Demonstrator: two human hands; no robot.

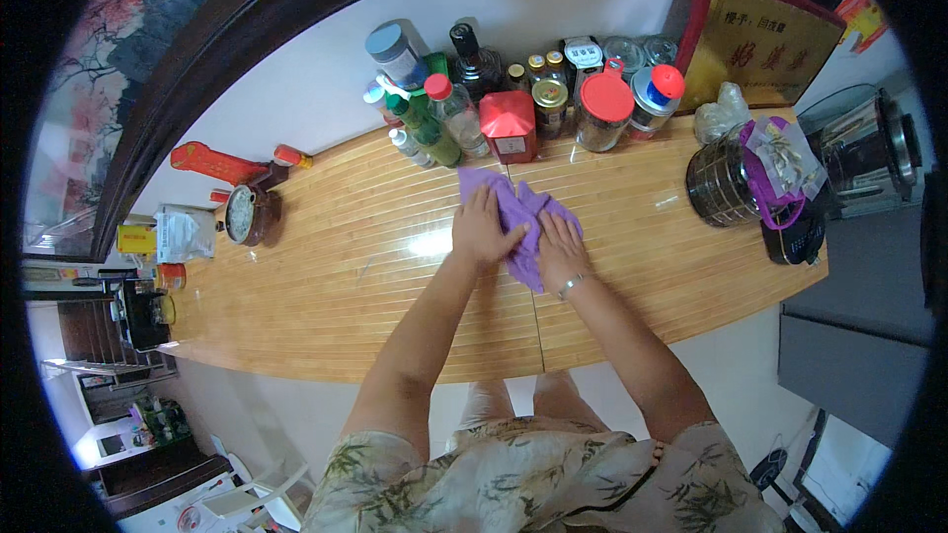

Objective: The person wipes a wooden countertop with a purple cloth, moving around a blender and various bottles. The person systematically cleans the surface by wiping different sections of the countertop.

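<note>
A crumpled purple cloth (513, 205) lies on the light wooden tabletop (365, 286), just in front of a row of bottles and jars. My left hand (483, 229) rests on its left part, fingers stretched forward and thumb pointing right across the fabric. On the cloth's right edge lies my right hand (563, 255), its fingers extended and pressing down; a silver bracelet (570, 285) circles that wrist. Between the two hands the cloth is bunched into folds. Nearest beyond it stands a red box-shaped container (509, 126), apart from both hands.
Behind the cloth are a red-capped bottle (457, 116), a green bottle (425, 126) and a red-lidded jar (603, 112). A gold plaque (765, 44) leans at the back right, near a dark glass pot (718, 181). Farther left sits a brown pot (253, 214). A dark seam crosses the table.
</note>
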